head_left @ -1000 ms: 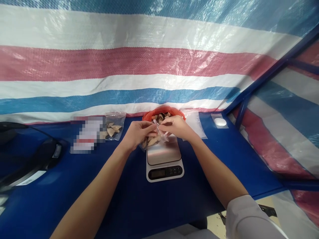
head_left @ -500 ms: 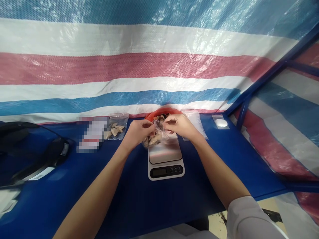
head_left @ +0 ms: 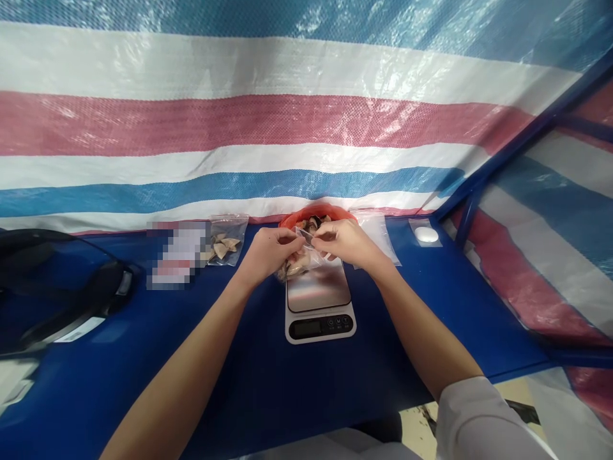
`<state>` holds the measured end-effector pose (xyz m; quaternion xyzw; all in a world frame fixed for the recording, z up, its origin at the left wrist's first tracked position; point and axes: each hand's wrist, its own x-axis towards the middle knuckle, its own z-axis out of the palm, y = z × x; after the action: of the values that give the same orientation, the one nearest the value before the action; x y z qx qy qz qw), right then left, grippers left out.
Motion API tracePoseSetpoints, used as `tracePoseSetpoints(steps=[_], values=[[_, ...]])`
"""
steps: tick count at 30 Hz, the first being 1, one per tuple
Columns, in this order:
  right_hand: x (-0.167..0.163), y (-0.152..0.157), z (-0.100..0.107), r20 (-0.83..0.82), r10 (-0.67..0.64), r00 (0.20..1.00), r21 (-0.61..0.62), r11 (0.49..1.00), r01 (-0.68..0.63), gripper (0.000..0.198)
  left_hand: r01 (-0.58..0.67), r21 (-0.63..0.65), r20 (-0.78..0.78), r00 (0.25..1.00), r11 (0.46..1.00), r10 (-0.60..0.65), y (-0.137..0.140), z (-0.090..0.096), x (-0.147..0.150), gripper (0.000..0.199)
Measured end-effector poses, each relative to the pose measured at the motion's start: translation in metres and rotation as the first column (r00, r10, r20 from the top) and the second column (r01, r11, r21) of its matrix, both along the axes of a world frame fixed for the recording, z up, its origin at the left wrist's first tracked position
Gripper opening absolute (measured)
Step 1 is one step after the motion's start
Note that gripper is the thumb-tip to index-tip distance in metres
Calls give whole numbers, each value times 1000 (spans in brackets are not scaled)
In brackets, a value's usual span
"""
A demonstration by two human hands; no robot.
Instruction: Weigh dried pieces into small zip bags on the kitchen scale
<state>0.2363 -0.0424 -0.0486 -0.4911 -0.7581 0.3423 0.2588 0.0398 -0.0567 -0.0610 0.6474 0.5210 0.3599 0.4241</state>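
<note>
My left hand (head_left: 272,253) and my right hand (head_left: 345,241) pinch the top edge of a clear zip bag (head_left: 297,263) from its two sides. Pale, chunky dried pieces lie in the bag, which hangs over the far left part of a kitchen scale (head_left: 320,291). The scale's plate is shiny metal and its display is dark. Just behind my fingers is a red plastic bag (head_left: 293,218) holding more brown and pale pieces, partly covered by my hands.
Left of my hands lies a zip bag of wedge-shaped pieces (head_left: 224,246), beside a blurred-out paper (head_left: 176,252). Flat clear bags (head_left: 378,237) and a small bag with a white oval item (head_left: 426,234) lie right. A black strapped object (head_left: 90,300) sits far left. Striped sheeting (head_left: 268,121) hangs behind.
Both hands have drawn slightly closer together at the bag's top edge. The view has shifted a little; the scale and the other bags keep their places.
</note>
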Motion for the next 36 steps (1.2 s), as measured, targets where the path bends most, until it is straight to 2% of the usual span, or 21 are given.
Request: tracePoseSetpoints(steps=[2,5,9,14,17,20,22,27,30,32,36], values=[[4,5,-6,-63,-12,998,-31,999,10,16,-2,54,-112,994,999,8,0,0,-3,30],[13,11,-11,-151,-24,988,-94,996,10,11,-39,165,-282,956,985,85,1,2,-10,28],[21,11,-6,-215,-11,977,-119,993,-15,7,-77,245,-383,908,966,169,1,8,-19,20],[23,10,0,-244,12,970,-132,990,-45,11,-26,289,-401,904,957,146,1,9,-19,18],[23,10,1,-229,26,973,-109,993,-52,14,10,367,-385,912,930,142,1,7,-16,22],[24,11,0,-206,41,978,-101,993,-63,16,96,457,-361,928,884,86,0,4,-13,40],[24,12,0,-197,58,979,-97,992,-78,18,152,464,-358,933,873,29,0,1,-10,52],[26,14,-3,-203,63,977,-78,994,-80,22,167,395,-370,929,903,-10,0,-14,-3,83],[26,15,-4,-216,71,974,-71,994,-88,24,163,402,-388,922,901,6,1,-24,1,99],[26,15,-5,-223,79,972,-75,992,-98,26,162,419,-400,916,894,22,2,-28,1,99],[28,16,-6,-221,86,971,-79,991,-106,29,153,457,-396,917,876,46,4,-33,0,81]])
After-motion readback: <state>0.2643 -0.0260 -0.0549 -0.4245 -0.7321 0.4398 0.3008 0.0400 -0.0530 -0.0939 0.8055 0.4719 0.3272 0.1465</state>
